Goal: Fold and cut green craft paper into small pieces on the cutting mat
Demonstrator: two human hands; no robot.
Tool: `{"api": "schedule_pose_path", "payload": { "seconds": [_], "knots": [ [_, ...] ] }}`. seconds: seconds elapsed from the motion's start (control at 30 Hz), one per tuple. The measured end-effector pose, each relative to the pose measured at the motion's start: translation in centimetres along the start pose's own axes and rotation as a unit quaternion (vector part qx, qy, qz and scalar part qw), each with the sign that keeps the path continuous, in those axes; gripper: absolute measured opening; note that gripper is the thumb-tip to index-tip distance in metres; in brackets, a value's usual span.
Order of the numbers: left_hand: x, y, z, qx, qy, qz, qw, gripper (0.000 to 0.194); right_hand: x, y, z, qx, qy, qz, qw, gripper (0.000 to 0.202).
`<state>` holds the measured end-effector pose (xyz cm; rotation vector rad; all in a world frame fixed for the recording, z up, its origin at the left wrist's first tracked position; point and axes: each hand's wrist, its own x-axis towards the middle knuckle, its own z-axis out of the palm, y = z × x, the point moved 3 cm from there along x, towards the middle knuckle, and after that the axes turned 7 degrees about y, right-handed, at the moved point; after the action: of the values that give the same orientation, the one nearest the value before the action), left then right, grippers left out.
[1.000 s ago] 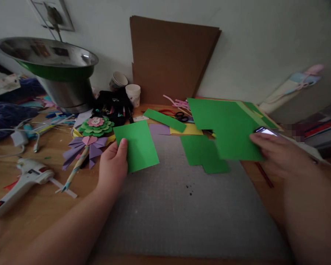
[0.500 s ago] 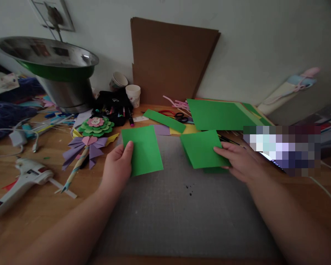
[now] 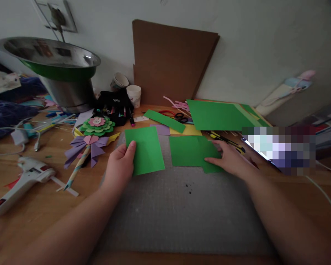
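Note:
In the head view, my left hand (image 3: 120,162) pinches a green rectangle of paper (image 3: 146,149) by its left edge, thumb on top, and holds it over the grey cutting mat (image 3: 165,213). Another green paper piece (image 3: 185,151) lies on the mat to the right, overlapping a second green piece (image 3: 211,169) beneath it. My right hand (image 3: 231,158) is at the right end of these two, its thumb and forefinger apart, fingertips touching or just over the paper. Small dark specks dot the mat in front of them.
A glue gun (image 3: 30,184) and a paper flower wand (image 3: 92,140) lie at left. Behind the mat are a green strip (image 3: 165,120), scissors (image 3: 181,117), a yellow-black cutter knife (image 3: 226,140) and large green sheets (image 3: 215,115). A lit screen (image 3: 278,151) stands at right.
My right hand has lowered its green paper onto the mat over the other piece and its fingers have spread. The left hand keeps its paper in nearly the same place.

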<state>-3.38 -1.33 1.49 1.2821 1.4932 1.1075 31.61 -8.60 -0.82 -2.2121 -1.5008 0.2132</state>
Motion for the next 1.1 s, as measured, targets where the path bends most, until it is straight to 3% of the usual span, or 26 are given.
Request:
{"api": "schedule_pose_path", "payload": {
  "seconds": [0.23, 0.43, 0.6, 0.87, 0.97, 1.1],
  "knots": [
    [0.1, 0.1, 0.1, 0.007, -0.018, 0.008, 1.000, 0.039, 0.4, -0.5, 0.0, -0.039, -0.053, -0.018, 0.998, 0.074],
    [0.2, -0.4, 0.9, 0.015, -0.085, 0.006, 0.996, 0.037, 2.2, 0.5, -0.2, -0.089, -0.082, -0.058, 0.991, 0.083],
    [0.3, -0.7, 1.4, 0.009, -0.151, 0.011, 0.988, 0.037, 4.8, 0.4, -0.5, -0.118, -0.134, -0.083, 0.980, 0.070],
    [0.2, -0.8, 1.4, 0.002, -0.173, 0.006, 0.985, 0.039, 6.1, -0.4, -0.4, -0.139, -0.152, -0.090, 0.974, 0.039],
    [0.2, -1.0, 1.4, -0.003, -0.178, 0.000, 0.984, 0.038, 5.2, -0.1, -2.0, -0.135, -0.110, -0.088, 0.981, 0.026],
    [0.0, -1.1, 1.5, -0.018, -0.185, -0.013, 0.982, 0.036, 2.9, -0.5, -7.2, -0.143, -0.015, -0.067, 0.987, 0.012]
  ]
}}
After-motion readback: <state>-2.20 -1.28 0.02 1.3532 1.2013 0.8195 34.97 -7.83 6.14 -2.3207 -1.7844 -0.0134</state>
